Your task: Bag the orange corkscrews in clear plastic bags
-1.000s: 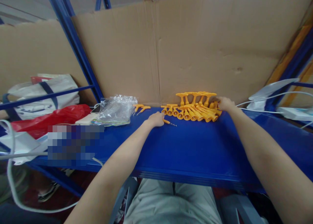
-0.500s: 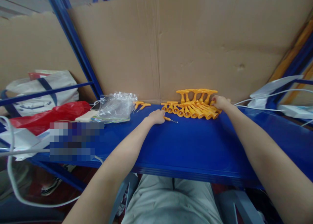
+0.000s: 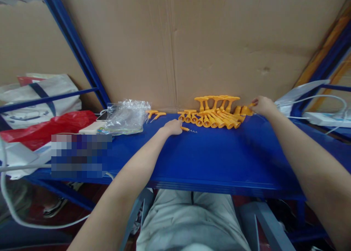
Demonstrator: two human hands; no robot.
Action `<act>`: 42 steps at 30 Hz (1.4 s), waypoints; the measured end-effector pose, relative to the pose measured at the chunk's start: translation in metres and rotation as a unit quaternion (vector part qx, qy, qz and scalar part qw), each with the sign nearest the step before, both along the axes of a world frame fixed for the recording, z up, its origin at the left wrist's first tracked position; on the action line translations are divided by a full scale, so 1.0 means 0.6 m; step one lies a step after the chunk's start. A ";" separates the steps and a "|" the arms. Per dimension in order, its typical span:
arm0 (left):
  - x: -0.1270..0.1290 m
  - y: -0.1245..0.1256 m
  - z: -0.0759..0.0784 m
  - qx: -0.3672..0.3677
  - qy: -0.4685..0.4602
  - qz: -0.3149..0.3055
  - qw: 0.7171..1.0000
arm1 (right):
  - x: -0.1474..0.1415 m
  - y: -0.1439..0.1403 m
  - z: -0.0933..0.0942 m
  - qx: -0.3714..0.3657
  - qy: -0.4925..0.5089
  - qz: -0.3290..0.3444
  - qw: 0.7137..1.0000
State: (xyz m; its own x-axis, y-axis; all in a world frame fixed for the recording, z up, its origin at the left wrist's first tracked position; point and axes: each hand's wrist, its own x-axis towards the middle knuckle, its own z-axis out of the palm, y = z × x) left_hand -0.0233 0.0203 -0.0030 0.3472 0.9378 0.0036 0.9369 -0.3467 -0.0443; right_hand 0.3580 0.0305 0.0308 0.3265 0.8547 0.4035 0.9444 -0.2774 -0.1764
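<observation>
My left hand [image 3: 174, 127] is closed around a corkscrew [image 3: 185, 129] with a yellow handle; its metal spiral points right, just above the blue tabletop. At the right end of the yellow pile, my right hand [image 3: 264, 105] pinches a yellow plastic piece [image 3: 251, 105], mostly covered by the fingers. Between the hands lies a row of yellow corkscrews with cone-shaped sleeves [image 3: 213, 123], open ends facing me. Several yellow T-shaped pieces [image 3: 216, 98] lean against the cardboard behind them. A few loose yellow cones [image 3: 246, 111] sit beside my right hand.
Two bare corkscrews [image 3: 156, 115] lie left of my left hand, beside a stack of clear plastic bags [image 3: 124, 117]. A red bag [image 3: 52, 128] and a white cloth bag [image 3: 55, 97] are farther left. Cardboard [image 3: 131, 53] backs the blue table [image 3: 197, 159]; white cables run at both sides.
My right hand has moved right, away from the row, with the yellow piece in its fingers, uncovering loose cones. My left hand still holds the corkscrew. The view has shifted slightly.
</observation>
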 end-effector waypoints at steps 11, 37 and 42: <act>0.000 -0.005 0.005 -0.006 0.010 0.001 1.000 | 0.016 -0.049 -0.068 -0.064 0.066 -0.020 0.996; 0.018 -0.016 0.007 0.132 -0.180 0.022 0.974 | -0.105 -0.061 -0.039 0.068 -0.098 0.200 0.972; 0.026 -0.022 0.006 0.136 -0.181 0.011 0.974 | -0.161 -0.075 -0.051 0.107 -0.122 0.357 0.920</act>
State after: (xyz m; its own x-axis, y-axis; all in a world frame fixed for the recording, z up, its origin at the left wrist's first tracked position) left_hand -0.0080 0.0071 0.0004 0.2574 0.8923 0.3708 0.9151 -0.3484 0.2030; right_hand 0.2611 -0.0143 0.0003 -0.4094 0.7090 0.5742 0.8914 0.4448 0.0862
